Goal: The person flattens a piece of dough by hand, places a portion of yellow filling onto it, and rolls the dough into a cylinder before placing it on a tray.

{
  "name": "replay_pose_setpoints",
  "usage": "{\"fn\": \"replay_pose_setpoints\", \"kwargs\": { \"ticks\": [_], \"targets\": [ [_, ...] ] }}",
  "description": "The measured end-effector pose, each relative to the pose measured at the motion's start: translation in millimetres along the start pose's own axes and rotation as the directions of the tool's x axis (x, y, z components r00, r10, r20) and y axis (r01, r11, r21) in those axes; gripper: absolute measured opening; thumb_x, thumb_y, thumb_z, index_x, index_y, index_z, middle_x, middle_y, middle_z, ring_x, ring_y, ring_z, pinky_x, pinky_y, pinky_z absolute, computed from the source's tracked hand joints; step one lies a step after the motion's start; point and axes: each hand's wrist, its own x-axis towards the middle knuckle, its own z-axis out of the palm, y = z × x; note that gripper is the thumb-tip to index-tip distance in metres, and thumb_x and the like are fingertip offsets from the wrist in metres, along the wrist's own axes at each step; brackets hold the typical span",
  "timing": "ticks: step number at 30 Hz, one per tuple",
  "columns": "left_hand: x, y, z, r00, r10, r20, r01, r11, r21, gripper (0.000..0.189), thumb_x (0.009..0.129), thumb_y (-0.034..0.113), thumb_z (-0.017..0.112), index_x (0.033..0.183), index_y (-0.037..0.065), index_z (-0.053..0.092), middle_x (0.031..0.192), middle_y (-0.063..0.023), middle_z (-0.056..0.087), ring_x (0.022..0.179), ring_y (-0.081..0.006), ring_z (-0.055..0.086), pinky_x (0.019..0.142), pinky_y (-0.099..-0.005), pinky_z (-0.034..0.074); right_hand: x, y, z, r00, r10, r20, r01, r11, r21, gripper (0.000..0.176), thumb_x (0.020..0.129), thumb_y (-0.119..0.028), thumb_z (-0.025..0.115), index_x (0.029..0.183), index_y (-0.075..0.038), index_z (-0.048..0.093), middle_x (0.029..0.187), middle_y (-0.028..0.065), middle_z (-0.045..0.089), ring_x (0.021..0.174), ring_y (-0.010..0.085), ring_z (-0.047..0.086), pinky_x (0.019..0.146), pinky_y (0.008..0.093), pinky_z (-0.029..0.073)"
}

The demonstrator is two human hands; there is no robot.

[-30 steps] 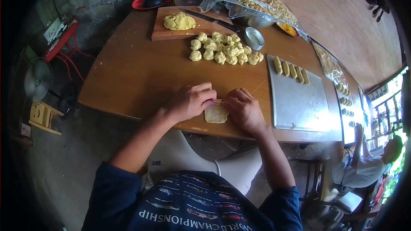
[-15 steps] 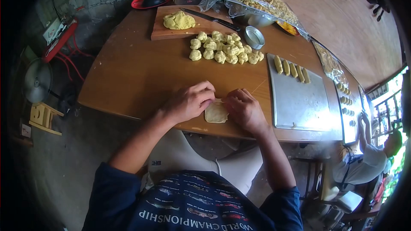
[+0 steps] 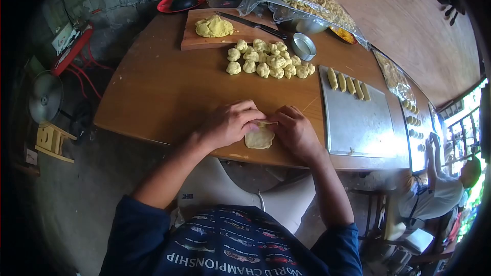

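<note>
A thin flattened piece of dough (image 3: 260, 138) lies on the brown table close to its front edge. My left hand (image 3: 231, 121) pinches the far edge of it from the left, fingers curled. From the right, my right hand (image 3: 294, 130) grips the same edge, fingers closed. Between the fingertips the far edge is lifted and folded over; what lies under the fingers is hidden. Several yellowish dough lumps (image 3: 263, 63) sit in a cluster beyond my hands. To the right, a metal tray (image 3: 355, 128) carries several finger-shaped dough rolls (image 3: 351, 85) along its far end.
A wooden board (image 3: 192, 39) holds a yellow mound (image 3: 214, 26) and a knife (image 3: 250, 22). Beside it stands a round metal tin (image 3: 304, 46). A plastic-covered tray (image 3: 312, 2) rests over a bowl at the back. At far right another person (image 3: 434, 194) reaches over a second tray.
The dough's far edge has been lifted and folded a little toward me between my fingertips. My hands stay in nearly the same place; the view has shifted slightly.
</note>
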Motion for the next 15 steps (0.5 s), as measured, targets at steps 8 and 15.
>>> {"fn": "replay_pose_setpoints", "kwargs": {
  "ticks": [8, 15],
  "targets": [
    [3.6, -2.5, 9.4, 0.999, 0.027, 0.029, -0.031, 0.987, 0.156, 0.011, 0.092, 0.008, 0.085, 0.102, 0.011, 0.080, 0.103, -0.0052, 0.073, 0.093, -0.0308, 0.076, 0.080, -0.0447, 0.061, -0.4, -2.0, 12.2, 0.996, -0.064, -0.067, 0.061, 0.997, -0.056, 0.020, 0.094, -0.015, 0.083, 0.113, -0.010, 0.080, 0.112, 0.0084, 0.072, 0.105, 0.0319, 0.071, 0.094, 0.0453, 0.061],
    [-16.7, 2.9, -3.8, 0.986, 0.150, 0.076, -0.162, 0.969, 0.187, 0.026, 0.094, 0.002, 0.080, 0.119, 0.007, 0.083, 0.116, -0.0081, 0.077, 0.109, -0.0290, 0.076, 0.096, -0.0424, 0.064, -16.0, -14.3, 2.5, 0.988, -0.134, -0.082, 0.120, 0.980, -0.157, 0.021, 0.093, -0.012, 0.080, 0.114, -0.012, 0.082, 0.115, 0.0056, 0.072, 0.104, 0.0281, 0.072, 0.093, 0.0441, 0.062]
  ]
}}
